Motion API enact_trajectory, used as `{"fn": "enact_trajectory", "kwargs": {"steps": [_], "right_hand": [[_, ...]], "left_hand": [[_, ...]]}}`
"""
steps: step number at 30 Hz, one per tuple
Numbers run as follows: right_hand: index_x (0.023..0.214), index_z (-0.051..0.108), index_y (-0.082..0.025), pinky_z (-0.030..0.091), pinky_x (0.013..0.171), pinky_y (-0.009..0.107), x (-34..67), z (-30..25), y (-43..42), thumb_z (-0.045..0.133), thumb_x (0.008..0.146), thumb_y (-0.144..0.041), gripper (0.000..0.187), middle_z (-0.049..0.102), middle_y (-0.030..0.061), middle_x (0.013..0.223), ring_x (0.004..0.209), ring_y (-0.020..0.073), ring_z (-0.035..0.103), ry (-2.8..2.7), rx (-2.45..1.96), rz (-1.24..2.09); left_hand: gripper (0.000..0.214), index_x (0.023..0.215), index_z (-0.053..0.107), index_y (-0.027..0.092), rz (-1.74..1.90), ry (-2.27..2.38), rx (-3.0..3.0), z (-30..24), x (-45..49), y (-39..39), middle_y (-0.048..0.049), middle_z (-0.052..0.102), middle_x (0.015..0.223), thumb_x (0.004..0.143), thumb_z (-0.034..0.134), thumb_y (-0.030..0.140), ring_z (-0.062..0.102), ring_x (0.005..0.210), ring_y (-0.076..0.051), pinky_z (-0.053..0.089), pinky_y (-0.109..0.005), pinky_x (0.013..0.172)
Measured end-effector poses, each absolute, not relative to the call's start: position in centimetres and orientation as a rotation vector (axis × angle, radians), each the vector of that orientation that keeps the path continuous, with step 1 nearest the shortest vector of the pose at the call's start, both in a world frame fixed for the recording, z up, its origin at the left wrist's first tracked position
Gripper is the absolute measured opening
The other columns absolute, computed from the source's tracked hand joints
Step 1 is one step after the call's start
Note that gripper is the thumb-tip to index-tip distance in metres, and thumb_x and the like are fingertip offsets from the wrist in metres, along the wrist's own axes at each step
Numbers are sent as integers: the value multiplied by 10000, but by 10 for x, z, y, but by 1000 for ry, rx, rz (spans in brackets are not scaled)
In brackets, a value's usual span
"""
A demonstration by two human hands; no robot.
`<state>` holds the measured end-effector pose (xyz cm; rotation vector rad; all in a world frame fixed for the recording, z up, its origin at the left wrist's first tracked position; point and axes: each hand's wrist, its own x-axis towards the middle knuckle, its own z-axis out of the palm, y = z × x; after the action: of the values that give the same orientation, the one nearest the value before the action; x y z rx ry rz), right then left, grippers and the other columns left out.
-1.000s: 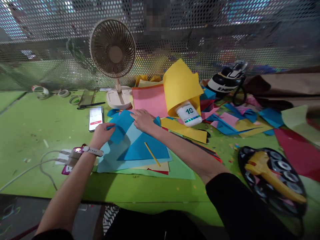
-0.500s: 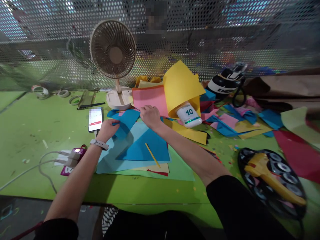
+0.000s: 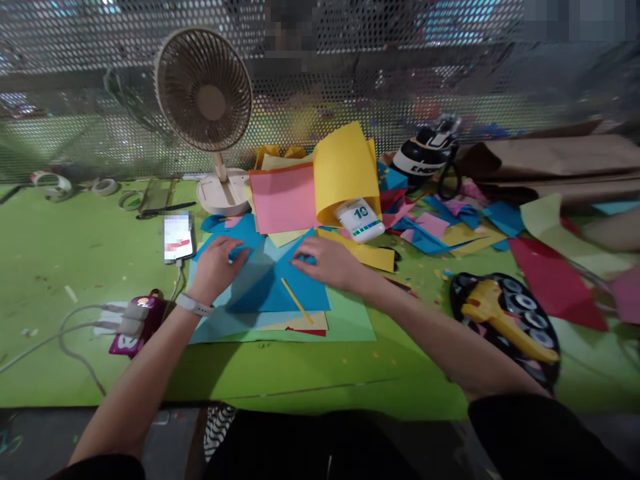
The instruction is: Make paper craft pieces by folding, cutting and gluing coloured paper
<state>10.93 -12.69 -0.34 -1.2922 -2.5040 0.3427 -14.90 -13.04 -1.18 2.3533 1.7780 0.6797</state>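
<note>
Best way to handle the dark-blue triangular paper piece [image 3: 277, 290], imo: keep it flat, fingertips only, one side steadied w/ light pressure while the other is adjusted, so edges don't crease. It lies mid-stack on the green bench [image 3: 225, 370], over a light-blue paper sheet [image 3: 213, 327], w/ a pale-green paper sheet [image 3: 353, 323] below, sticking out at R. Mind the thin yellow strip [image 3: 297, 301] lying diagonally on the triangle; prob. slides off if the paper tilts. Loose sheets could lift, too (can't tell if the round beige fan [image 3: 205, 93] behind is running).

Pose: both forearms reach fwd from the near edge, angled inward, hands facing each other w/ a clear gap between. L hand [image 3: 219, 267] is over the upper-L of the stack, near a second dark-blue paper piece [image 3: 243, 230]; fingers loosely bent, thumb apart, nothing visibly gripped. R hand [image 3: 325, 261] is palm-down by the triangle's upper-R corner, fingers half-curled, relaxed, apparently free too. Fingertip contact w/ paper: can't tell, either side.
</note>
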Motion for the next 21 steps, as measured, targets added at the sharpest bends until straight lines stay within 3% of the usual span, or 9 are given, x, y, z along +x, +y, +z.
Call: {"fn": "enact_trajectory", "kwargs": {"steps": [3,7,12,18,21], "right_hand": [[906,663,-191,433,697,288,107,-9,-162,606,891,-459,275,690,57,961,877,202,635,-2565,-1464,450],[1000,646,-180,429,656,294,94,-14,-187,586,883,-338,205,686,95,1037,936,239,642,-2680,-1585,353],[1070,636,-180,425,611,296,106,-18,-189,470,911,-233,236,687,104,1069,892,234,666,-2639,-1733,256],[1026,661,-159,437,592,326,153,-26,-184,436,916,-218,257,719,119,968,804,267,687,-2440,-2066,45],[1031,677,-139,480,661,348,163,-29,-186,431,917,-207,279,715,141,986,849,270,682,-2411,-1936,-48]], "left_hand": [[311,1043,689,179,533,1645,2370,-14,-131,-143,-115,691,1041,917,535,419,635,965,-247,475,-328,793],[377,1067,659,162,335,1599,2344,-17,-112,-147,-121,672,1012,809,674,437,646,846,-234,459,-313,729],[414,1118,611,176,255,1565,2200,-17,-107,-142,-60,687,833,764,693,375,646,770,-236,421,-305,660],[382,1027,608,186,400,1491,1949,-24,-111,-139,1,642,678,709,701,376,606,650,-202,389,-286,578],[356,933,599,190,491,1434,1748,-26,-110,-137,28,582,616,682,712,414,528,540,-153,356,-264,511]]}}
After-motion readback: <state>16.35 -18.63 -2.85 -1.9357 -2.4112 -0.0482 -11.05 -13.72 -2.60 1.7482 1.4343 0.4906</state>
